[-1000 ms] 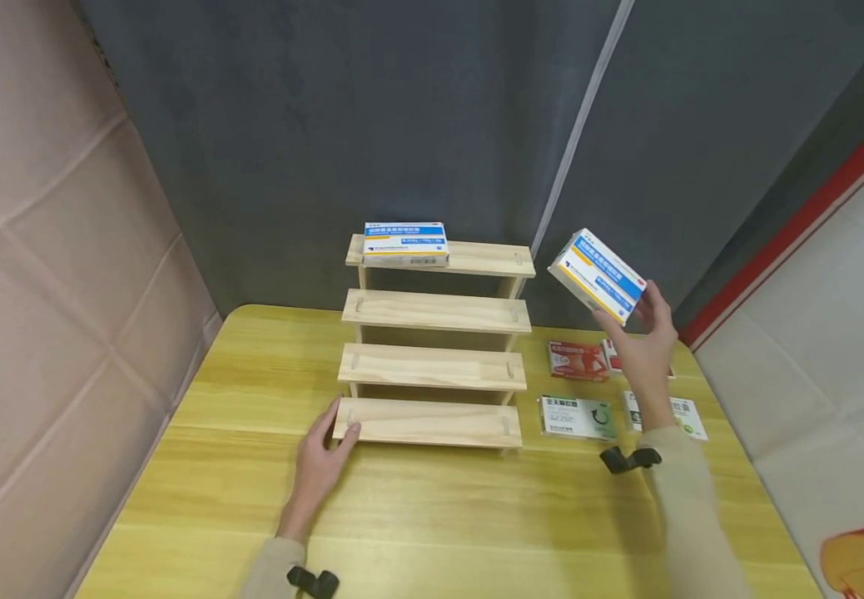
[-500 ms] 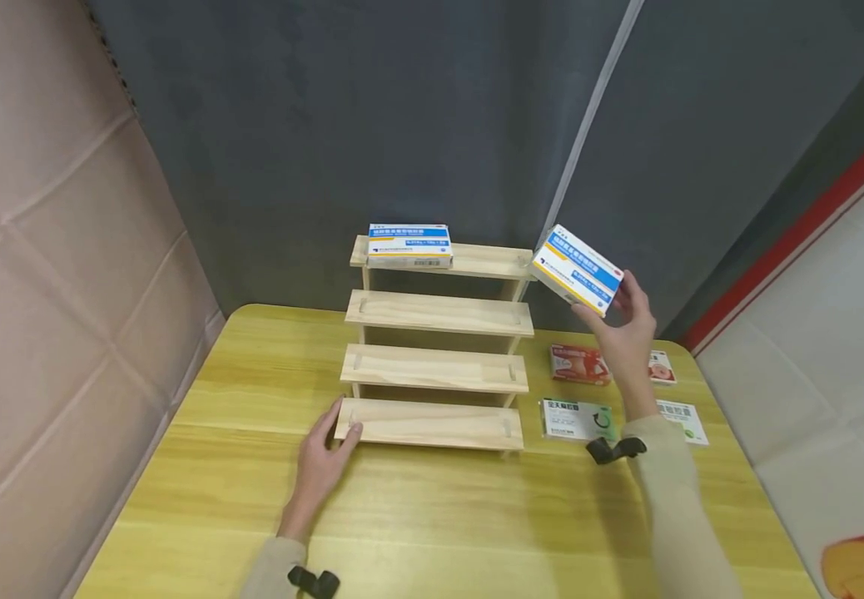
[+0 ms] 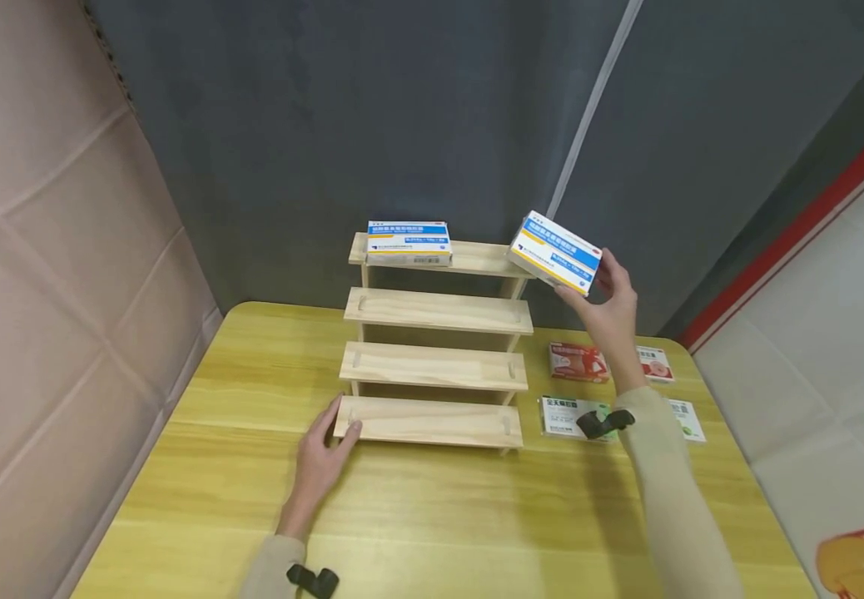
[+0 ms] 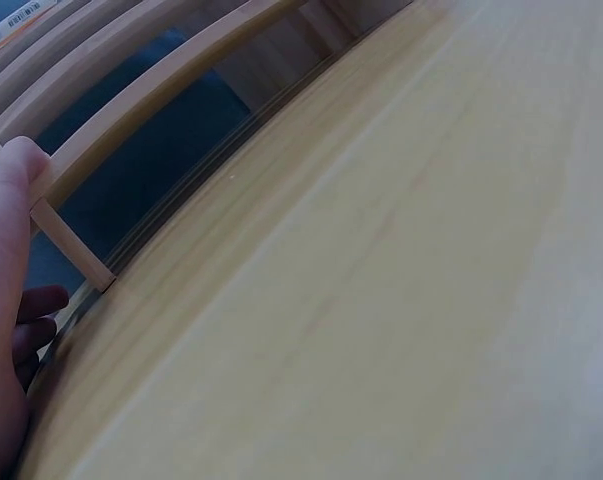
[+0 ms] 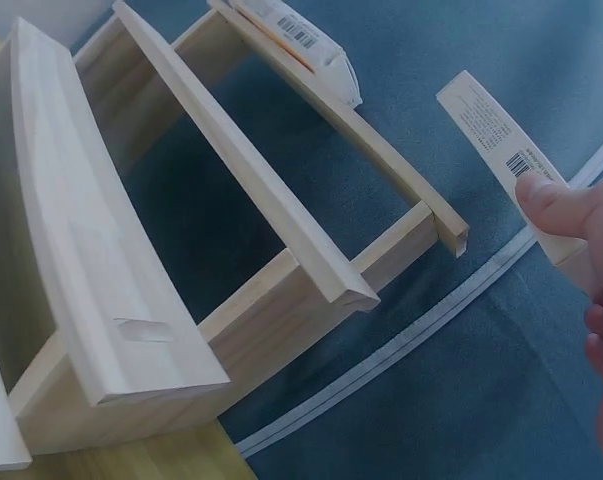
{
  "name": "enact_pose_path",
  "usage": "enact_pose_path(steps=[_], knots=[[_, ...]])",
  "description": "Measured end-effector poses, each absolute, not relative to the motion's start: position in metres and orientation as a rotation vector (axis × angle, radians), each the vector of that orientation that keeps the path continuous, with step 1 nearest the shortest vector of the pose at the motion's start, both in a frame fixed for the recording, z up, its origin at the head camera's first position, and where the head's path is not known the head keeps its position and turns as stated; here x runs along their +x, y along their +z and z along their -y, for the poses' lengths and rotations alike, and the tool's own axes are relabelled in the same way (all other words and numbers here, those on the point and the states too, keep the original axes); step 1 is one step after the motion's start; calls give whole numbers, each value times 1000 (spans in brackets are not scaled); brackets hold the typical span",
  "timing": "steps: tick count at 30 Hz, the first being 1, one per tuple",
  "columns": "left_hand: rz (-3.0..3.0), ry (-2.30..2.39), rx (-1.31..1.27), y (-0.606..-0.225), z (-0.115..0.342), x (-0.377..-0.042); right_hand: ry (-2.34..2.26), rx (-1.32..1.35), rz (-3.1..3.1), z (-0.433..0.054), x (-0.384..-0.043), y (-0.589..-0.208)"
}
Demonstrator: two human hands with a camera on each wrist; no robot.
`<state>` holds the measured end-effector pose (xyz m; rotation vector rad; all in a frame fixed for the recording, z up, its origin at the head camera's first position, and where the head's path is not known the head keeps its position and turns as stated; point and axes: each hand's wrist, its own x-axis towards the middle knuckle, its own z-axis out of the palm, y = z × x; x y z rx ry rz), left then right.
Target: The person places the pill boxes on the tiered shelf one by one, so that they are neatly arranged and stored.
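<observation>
My right hand (image 3: 608,309) pinches a blue-and-white medicine box (image 3: 556,253) by its right end, tilted, near the right end of the top shelf. In the right wrist view the thumb lies along the barcode side of this medicine box (image 5: 501,150), apart from the rack. A matching medicine box (image 3: 408,244) lies at the left of the top tier of the stepped wooden rack (image 3: 432,422). At the rack's lowest tier, my left hand (image 3: 321,456) grips the left end. Its thumb (image 4: 23,158) rests on the board's front edge, other fingers partly hidden behind the end.
Right of the rack on the wooden table (image 3: 432,524) lie a red box (image 3: 578,363), a white-and-red box (image 3: 655,364), a green-and-white box (image 3: 561,416) and another white box (image 3: 688,421), partly behind the right arm. A dark curtain (image 3: 327,125) hangs behind.
My right hand has moved left with the medicine box, from beside the rack to the right end of the top shelf. The left hand has stayed on the lowest tier.
</observation>
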<state>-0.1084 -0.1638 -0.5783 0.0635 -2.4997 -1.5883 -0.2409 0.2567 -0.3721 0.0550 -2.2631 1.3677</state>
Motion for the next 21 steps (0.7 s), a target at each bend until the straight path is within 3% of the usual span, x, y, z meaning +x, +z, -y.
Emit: enact_pose_path(steps=[21], knots=[[2472, -1570, 56, -579, 163, -110, 1366, 311, 2526, -238, -281, -350]])
